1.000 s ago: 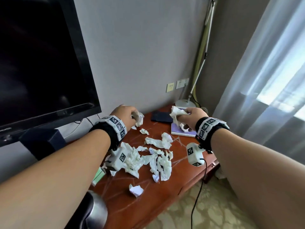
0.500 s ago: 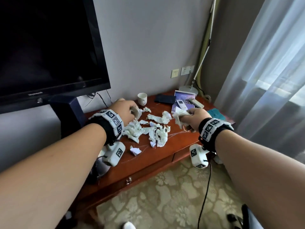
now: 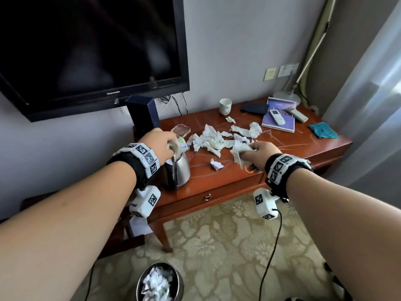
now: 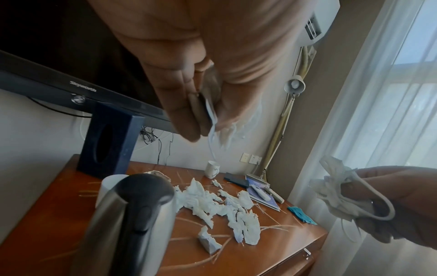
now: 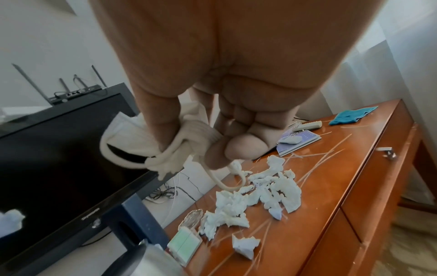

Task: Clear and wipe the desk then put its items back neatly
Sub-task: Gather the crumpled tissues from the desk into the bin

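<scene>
Over the front of the red-brown desk, my left hand pinches a small white scrap with a thin string hanging from it. To its right, my right hand grips a crumpled white wad, pleated like a face mask with elastic loops. A pile of torn white tissues lies in the middle of the desk beyond both hands. One small paper ball sits apart near the front edge. On the floor below me is a round metal bin holding white tissues.
A steel kettle stands just under my left hand. At the back are a dark tissue box and a mug. At the right are a booklet with remotes and a teal cloth. A TV hangs above.
Both hands have drawn back from the far side of the desk to its front edge, still holding their white scraps. The view has pulled back, and the bin now shows.
</scene>
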`<action>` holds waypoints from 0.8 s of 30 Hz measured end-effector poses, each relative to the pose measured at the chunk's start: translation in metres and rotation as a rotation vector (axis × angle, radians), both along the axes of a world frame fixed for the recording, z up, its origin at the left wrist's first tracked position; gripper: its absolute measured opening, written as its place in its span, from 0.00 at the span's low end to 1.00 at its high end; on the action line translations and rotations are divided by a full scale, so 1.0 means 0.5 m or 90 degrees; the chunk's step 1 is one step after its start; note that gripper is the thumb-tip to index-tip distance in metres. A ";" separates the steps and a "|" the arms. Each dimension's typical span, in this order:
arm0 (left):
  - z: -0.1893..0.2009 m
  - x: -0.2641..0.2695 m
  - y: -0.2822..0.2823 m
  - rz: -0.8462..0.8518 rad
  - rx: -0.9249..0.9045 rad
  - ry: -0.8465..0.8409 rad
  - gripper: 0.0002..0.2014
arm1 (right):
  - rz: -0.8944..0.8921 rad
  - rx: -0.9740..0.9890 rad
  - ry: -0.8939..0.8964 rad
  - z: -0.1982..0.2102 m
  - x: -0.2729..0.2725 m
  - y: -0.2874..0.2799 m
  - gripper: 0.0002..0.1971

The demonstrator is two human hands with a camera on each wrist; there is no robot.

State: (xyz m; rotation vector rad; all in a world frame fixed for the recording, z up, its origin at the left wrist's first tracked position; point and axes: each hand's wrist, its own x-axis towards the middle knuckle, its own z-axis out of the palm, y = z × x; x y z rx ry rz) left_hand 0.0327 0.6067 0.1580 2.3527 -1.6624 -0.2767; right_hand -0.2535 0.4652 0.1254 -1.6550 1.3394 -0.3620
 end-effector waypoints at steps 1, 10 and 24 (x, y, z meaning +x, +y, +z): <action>-0.005 0.017 0.016 0.003 -0.002 0.008 0.12 | -0.002 0.002 0.003 -0.003 0.016 0.014 0.15; -0.105 0.232 0.255 0.034 0.038 0.086 0.10 | 0.037 0.021 0.115 -0.078 0.228 0.213 0.17; -0.477 0.338 0.513 0.134 0.208 0.258 0.08 | 0.155 0.158 0.272 -0.443 0.388 0.556 0.15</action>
